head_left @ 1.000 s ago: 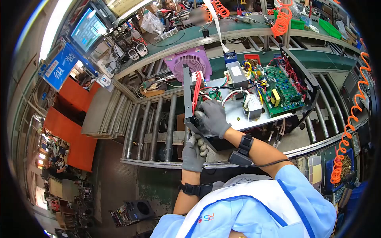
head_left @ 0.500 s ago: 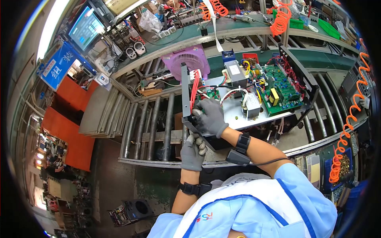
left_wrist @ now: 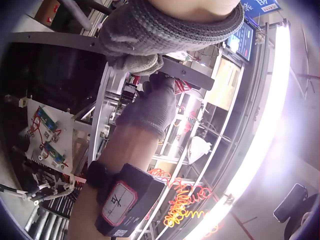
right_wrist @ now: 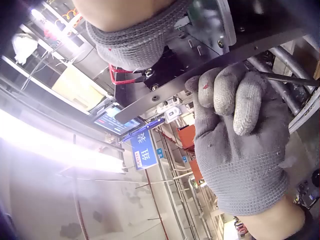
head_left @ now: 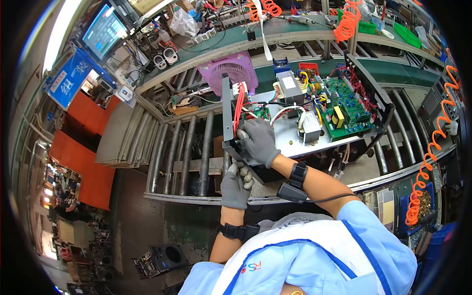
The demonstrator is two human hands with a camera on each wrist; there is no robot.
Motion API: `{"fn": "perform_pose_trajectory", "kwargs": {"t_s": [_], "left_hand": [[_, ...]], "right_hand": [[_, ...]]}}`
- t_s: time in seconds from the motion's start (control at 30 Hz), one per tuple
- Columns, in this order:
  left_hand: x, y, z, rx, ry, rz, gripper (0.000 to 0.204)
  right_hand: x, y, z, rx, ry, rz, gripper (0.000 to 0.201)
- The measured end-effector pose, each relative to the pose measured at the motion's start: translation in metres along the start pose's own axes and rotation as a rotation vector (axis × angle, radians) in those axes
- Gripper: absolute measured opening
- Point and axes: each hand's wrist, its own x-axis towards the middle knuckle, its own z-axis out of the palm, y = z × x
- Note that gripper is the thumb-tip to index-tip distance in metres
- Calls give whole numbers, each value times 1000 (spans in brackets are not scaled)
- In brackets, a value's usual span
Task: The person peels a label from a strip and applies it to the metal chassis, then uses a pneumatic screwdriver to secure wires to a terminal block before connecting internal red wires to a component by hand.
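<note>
An open metal chassis (head_left: 282,140) with wiring, transformers and a green circuit board (head_left: 346,110) lies on the roller conveyor. My gloved right hand (head_left: 260,140) reaches over its near left corner, bent fingers around a small black part (head_left: 235,144) beside the red wires (head_left: 238,105). Below that corner is my gloved left hand (head_left: 237,187), palm up. The right wrist view shows the left hand's curled fingers (right_wrist: 225,92) right at the edge of the dark side panel (right_wrist: 185,80); I cannot tell whether they pinch anything. In that view the right hand's fingertips are hidden behind its cuff.
Behind the chassis stands a purple fan (head_left: 228,73). Conveyor rollers (head_left: 189,152) run on both sides, and stacked grey boards (head_left: 130,130) lean at left. An orange coiled hose (head_left: 440,132) hangs at right, above a blue bin of small parts (head_left: 427,204).
The whole head view has shifted slightly, carrying hands and chassis a little to the left in the picture. Both hands keep nearly the same places at the chassis corner.
</note>
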Motion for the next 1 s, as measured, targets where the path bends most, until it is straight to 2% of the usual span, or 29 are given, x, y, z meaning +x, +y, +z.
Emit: {"fn": "perform_pose_trajectory", "kwargs": {"t_s": [0.3, 0.57, 0.7, 0.77, 1.0], "left_hand": [[-3, 1, 2, -2, 8, -4, 15], [-1, 1, 4, 0, 29, 0, 17], [-2, 1, 3, -14, -22, 14, 18], [-1, 0, 4, -20, -16, 11, 18], [-1, -1, 5, 7, 27, 49, 19]], "right_hand": [[2, 3, -5, 25, -97, 74, 19], [9, 0, -13, 211, -199, 227, 20], [8, 2, -10, 205, -129, 129, 19], [8, -1, -11, 172, -139, 126, 17], [1, -3, -2, 24, 14, 28, 13]]}}
